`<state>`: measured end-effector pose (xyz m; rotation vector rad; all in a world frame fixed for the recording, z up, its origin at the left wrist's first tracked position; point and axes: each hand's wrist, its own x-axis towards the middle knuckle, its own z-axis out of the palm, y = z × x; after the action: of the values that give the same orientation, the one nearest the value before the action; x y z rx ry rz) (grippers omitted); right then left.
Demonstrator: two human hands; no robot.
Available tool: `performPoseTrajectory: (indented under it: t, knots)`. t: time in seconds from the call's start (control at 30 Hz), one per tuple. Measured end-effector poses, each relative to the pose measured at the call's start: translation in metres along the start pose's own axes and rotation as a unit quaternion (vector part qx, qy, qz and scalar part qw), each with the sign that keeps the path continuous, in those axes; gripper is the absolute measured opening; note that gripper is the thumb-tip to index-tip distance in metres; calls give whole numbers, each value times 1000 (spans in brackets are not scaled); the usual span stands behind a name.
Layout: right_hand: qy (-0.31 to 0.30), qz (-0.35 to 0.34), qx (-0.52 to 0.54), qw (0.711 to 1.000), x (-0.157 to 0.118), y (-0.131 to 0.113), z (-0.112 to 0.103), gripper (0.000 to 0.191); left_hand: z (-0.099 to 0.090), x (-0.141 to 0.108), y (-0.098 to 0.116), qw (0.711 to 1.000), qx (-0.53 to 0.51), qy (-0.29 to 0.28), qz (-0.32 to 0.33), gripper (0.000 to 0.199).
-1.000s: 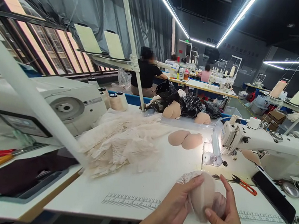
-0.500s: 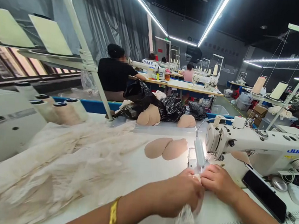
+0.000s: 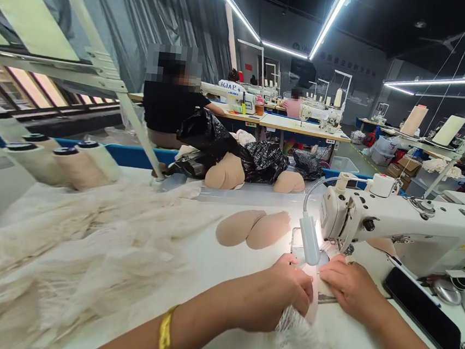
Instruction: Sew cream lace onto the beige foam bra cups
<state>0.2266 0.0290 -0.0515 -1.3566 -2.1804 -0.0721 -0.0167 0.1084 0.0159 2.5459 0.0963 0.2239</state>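
My left hand (image 3: 280, 294) is closed on a piece of white lace fabric (image 3: 302, 343), which hangs below the fingers toward the table's near edge. A pale pink strip of the fabric runs between my hands to the needle area of the white sewing machine (image 3: 409, 219). My right hand (image 3: 355, 288) has its fingertips pressed together at the strip's right edge, close to the needle. A small grey lamp (image 3: 309, 239) on a bendy neck lights the spot and partly hides the needle. Left of the machine, two beige foam cups (image 3: 252, 228) lie flat on the table.
A heap of cream lace fabric (image 3: 97, 255) covers the table's left. Cones of thread (image 3: 69, 164) stand behind it. More moulded cups (image 3: 225, 171) sit by black plastic bags (image 3: 264, 161) at the back. A phone (image 3: 422, 313) lies right. A person in black (image 3: 171, 103) works ahead.
My hands have moved slightly apart, showing more of the pale strip between them. The right fingers lie flatter by the needle, and the view has shifted a little.
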Motion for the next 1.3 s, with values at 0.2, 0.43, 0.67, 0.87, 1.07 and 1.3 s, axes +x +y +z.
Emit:
performPoseTrajectory:
  t: [0.2,0.43,0.67,0.87,1.07,1.3]
  knots:
    - [-34,12,14,999,2,2,-5,40,-7,3,4,998,34,36,28,20]
    - [-26,17,-4,1000,2,4,-3,43,-5,3,-1,997,58,38,33,30]
    - [-29,21,-14,999,0,4,-3,43,-1,3,-2,999,40,21,19,30]
    - [-22,26,-19,999,-1,4,-2,43,0,5,-9,998,37,27,37,20]
    - [-42,14,-27,999,-2,6,-4,47,-4,8,-14,998,52,21,34,17]
    - [-39,-4,-29,999,-4,9,-4,48,-5,9,-25,987,152,41,14,18]
